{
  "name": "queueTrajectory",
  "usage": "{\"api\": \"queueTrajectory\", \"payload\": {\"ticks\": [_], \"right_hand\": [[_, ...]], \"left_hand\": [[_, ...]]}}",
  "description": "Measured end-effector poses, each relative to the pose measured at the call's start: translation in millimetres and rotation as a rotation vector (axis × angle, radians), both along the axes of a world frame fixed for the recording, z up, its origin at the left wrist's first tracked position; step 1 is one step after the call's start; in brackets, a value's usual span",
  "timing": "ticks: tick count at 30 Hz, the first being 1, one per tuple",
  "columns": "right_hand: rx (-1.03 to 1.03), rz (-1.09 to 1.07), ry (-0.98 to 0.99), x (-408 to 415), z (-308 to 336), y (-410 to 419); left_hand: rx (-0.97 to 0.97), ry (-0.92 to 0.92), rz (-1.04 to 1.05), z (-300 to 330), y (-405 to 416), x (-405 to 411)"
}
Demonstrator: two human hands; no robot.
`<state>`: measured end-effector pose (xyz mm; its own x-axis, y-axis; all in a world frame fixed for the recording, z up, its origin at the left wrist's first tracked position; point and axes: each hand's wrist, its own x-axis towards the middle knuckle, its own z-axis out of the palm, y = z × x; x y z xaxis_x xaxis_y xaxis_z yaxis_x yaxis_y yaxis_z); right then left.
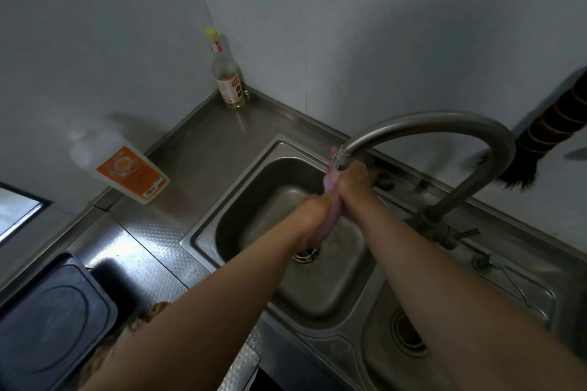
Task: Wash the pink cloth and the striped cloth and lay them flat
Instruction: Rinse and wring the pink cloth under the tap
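At centre frame: both bare forearms reach up from the lower edge over a stainless steel sink basin (241, 200).
Cloth: a wet pink cloth (333, 209), twisted into a narrow rope, runs from just under the spout down toward the drain.
Left hand: the left hand (313, 219) is curled round the lower part of the cloth.
Right hand: the right hand (354, 182) grips the upper part, just below the spout.
Tap: a curved grey metal tap (444, 123) arches from right of centre to above the hands.
Counter: a clear glass bottle with a yellow cap (226, 73) stands in the far corner – upper middle; a clear plastic bottle with an orange label (127, 168) stands at left.
Lower left: a dark flat cooktop (47, 320).
Striped cloth: cannot be told.
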<state>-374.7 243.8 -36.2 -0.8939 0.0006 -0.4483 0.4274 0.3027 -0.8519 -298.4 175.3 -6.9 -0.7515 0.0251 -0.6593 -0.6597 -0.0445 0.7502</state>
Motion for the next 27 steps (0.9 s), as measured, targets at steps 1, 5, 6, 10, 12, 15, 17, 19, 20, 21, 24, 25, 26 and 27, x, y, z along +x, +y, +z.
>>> {"api": "queueTrajectory", "payload": {"ticks": [1, 5, 6, 10, 12, 15, 17, 19, 20, 21, 24, 25, 26, 27], "right_hand": [[0.004, 0.040, -0.006, -0.6, -2.2, 2.4], [0.153, 0.343, 0.130, 1.5, 3.9, 34.2], [0.162, 0.464, 0.134, 2.1, 3.4, 44.1], [0.203, 0.883, -0.056, 5.6, 7.3, 64.3], [0.248, 0.968, -0.170, 4.7, 11.5, 68.7], [0.140, 0.692, -0.248, -4.7, 5.1, 75.7], [-0.012, 0.348, -0.208, -5.0, -1.8, 70.0], [-0.143, 0.059, -0.100, 11.0, 3.0, 51.4], [-0.228, 0.021, -0.037, 22.9, 3.3, 40.7], [-0.294, 0.063, 0.022, 38.1, 6.9, 29.3], [-0.266, 0.341, 0.337, 69.1, 13.4, 9.8], [-0.225, 0.364, 0.460, 69.2, 13.3, 8.8], [-0.198, 0.340, 0.533, 65.5, 14.0, 8.2], [-0.196, 0.286, 0.558, 62.1, 16.9, 7.5]], "left_hand": [[-0.072, -0.043, -0.083, -6.4, -12.4, -0.5], [-0.318, 0.045, -0.523, -9.3, -62.8, -8.4], [-0.479, 0.112, -0.656, -10.7, -75.3, -12.5], [-0.866, 0.367, -0.795, -13.8, -106.2, -24.4], [-1.008, 0.466, -0.913, -14.2, -108.5, -23.9], [-1.126, 0.424, -0.957, -22.8, -100.3, -22.0], [-0.898, 0.298, -0.733, -27.1, -85.5, -21.1], [-0.476, 0.146, -0.301, -27.1, -67.5, -23.8], [-0.162, 0.057, -0.040, -23.5, -58.4, -25.6], [0.154, -0.048, 0.159, -15.9, -48.1, -25.7], [0.357, -0.101, 0.289, -7.9, -17.9, -25.1], [0.295, -0.078, 0.261, -4.4, -9.0, -23.1], [0.254, -0.054, 0.226, -2.5, -3.5, -21.4], [0.226, -0.036, 0.197, -2.9, -1.2, -21.0]]}}
